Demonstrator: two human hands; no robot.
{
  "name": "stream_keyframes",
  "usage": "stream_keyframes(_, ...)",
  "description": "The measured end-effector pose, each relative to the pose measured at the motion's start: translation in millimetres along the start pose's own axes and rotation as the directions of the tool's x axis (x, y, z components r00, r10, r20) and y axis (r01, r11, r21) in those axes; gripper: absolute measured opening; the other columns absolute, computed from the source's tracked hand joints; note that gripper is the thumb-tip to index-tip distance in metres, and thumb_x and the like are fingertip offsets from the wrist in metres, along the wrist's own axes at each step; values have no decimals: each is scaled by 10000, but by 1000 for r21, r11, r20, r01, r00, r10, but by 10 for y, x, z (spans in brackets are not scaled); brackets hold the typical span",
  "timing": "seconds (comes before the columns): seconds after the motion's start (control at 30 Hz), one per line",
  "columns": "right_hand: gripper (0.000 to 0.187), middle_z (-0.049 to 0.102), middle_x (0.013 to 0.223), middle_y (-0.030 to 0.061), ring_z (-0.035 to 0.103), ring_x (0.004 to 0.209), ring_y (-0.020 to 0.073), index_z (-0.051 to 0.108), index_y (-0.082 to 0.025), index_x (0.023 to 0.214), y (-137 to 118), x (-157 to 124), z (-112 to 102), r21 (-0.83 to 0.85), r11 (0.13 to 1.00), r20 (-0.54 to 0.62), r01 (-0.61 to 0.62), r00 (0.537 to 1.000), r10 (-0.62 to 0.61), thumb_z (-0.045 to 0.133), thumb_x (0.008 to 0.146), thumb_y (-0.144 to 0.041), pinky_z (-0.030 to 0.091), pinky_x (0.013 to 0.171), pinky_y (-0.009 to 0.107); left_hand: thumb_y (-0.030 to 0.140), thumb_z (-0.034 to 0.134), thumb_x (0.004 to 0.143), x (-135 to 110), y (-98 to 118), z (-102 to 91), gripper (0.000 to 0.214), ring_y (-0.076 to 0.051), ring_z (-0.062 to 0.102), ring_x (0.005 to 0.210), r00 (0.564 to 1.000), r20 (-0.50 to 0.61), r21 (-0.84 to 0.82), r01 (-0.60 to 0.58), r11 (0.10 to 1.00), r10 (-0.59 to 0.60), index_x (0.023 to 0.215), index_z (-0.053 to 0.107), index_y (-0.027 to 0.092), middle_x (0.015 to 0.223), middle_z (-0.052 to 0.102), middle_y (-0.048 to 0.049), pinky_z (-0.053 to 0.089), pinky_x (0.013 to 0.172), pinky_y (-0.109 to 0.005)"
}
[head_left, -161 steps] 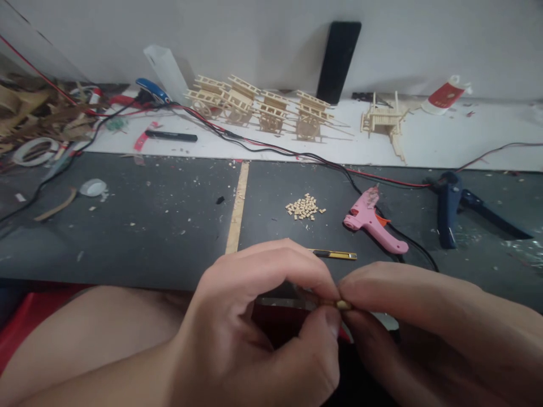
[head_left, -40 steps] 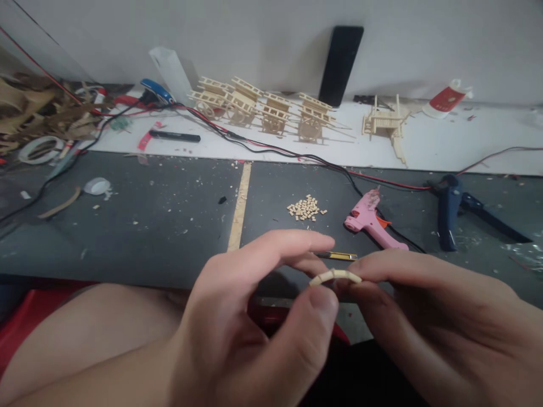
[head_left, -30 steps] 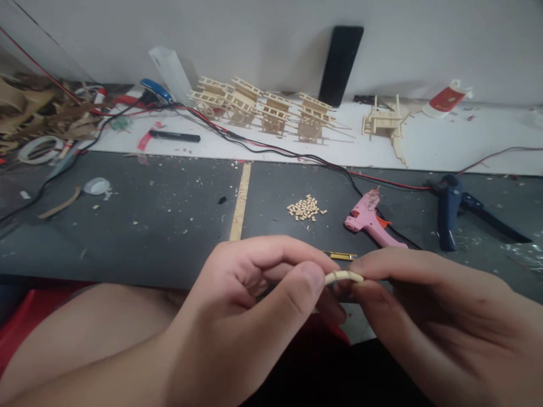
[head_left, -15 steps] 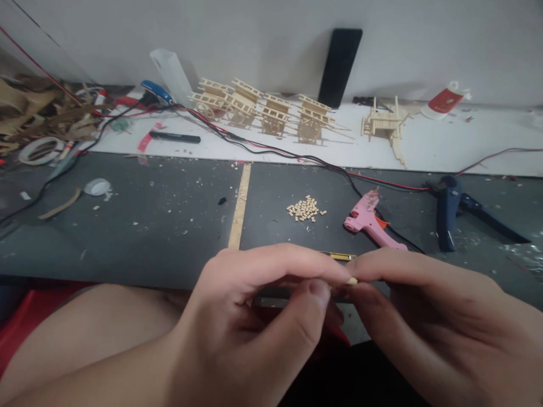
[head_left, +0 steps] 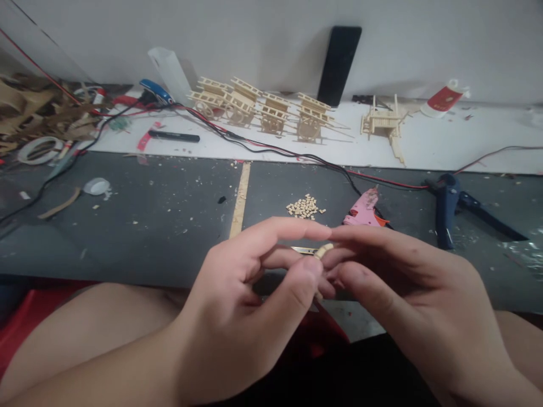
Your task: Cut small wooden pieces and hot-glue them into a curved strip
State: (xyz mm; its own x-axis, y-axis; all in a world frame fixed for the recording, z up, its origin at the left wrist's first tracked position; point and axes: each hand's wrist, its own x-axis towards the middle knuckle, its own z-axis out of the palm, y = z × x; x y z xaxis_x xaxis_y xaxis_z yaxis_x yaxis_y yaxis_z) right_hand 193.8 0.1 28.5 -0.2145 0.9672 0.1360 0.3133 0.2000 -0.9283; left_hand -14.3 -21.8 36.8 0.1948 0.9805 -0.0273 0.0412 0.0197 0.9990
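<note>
My left hand (head_left: 250, 299) and my right hand (head_left: 403, 288) meet over the near edge of the dark work mat (head_left: 161, 220). Between their fingertips sits a small curved pale wooden strip (head_left: 323, 250), only partly visible. Thumb and fingers of both hands pinch it. A small heap of tiny wooden blocks (head_left: 304, 207) lies on the mat just beyond my hands. A pink glue gun (head_left: 363, 212) lies right of the heap, partly hidden behind my right fingers.
Several small wooden cart models (head_left: 258, 107) stand on the white board at the back. A dark phone (head_left: 338, 56) leans on the wall. A blue tool (head_left: 445, 209) lies at right. Black and red wires (head_left: 271, 148) cross the bench. Scrap wood and tape (head_left: 38, 148) clutter the left.
Both hands have risen and moved slightly away from me. My right hand has turned so its fingers lie over the strip, and the pink glue gun is now partly covered.
</note>
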Motion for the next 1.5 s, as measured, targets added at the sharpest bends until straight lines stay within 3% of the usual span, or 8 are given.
stream_keyframes(0.13,269,893,987,-4,857,795,160,793,-244,1302,205,55,-79,-312,947,-47,75,994,-94,735,1045,-298,689,732,241,121,725,1034,100,9,-29,293,-163,867,770,996,-80,68,52,996,-46,1285,693,271,792,878,64,721,739,-184)
stream_keyframes(0.27,244,886,1058,85,842,849,241,807,-167,1230,380,165,-227,-622,739,192,258,966,-175,624,1080,-228,659,749,368,161,704,1056,221,-29,-80,346,-213,879,845,989,-93,92,120,989,-112,1380,605,229,801,872,27,728,750,-267)
stream_keyframes(0.4,225,835,1175,134,781,1049,303,791,-168,1245,530,220,-243,-641,677,396,362,911,-112,663,1073,-236,639,918,462,249,619,1128,298,-138,-184,302,-213,853,831,981,-73,209,192,959,-180,1429,600,230,831,845,2,673,704,-287)
stream_keyframes(0.63,197,744,964,114,689,952,321,755,-190,949,689,173,-50,-702,621,463,348,886,26,620,1090,-219,555,853,481,306,496,1171,363,-263,-341,315,-241,808,893,991,37,508,92,857,-128,1465,600,263,889,825,-2,576,761,-352)
stream_keyframes(0.83,183,752,953,95,714,951,310,698,-213,928,718,119,-244,-728,642,370,239,926,76,581,1064,-251,519,838,448,330,432,1179,382,-315,-356,370,-268,806,851,978,154,737,-16,676,-144,1492,607,238,926,841,-39,556,760,-360)
stream_keyframes(1.0,293,695,811,65,657,748,262,575,-255,824,639,89,-444,-720,690,195,75,976,98,455,1082,-321,484,697,408,308,447,1155,393,-395,-295,415,-295,766,720,959,219,815,-77,574,-183,1522,604,197,797,798,-52,493,647,-354)
stream_keyframes(1.3,390,659,718,-28,602,617,153,601,-268,809,344,12,-428,-450,892,246,27,965,95,416,1140,-358,462,530,283,284,484,1122,480,-498,-295,357,-380,766,732,948,235,901,-130,413,-215,1321,758,174,796,790,-125,521,653,-425)
stream_keyframes(1.5,322,579,637,-81,545,522,116,608,-273,905,326,-6,-380,-426,898,259,107,966,8,425,1168,-304,418,482,255,335,486,1151,440,-381,-329,353,-332,818,918,993,100,873,-60,484,-56,1335,761,211,1019,858,-105,609,789,-430)
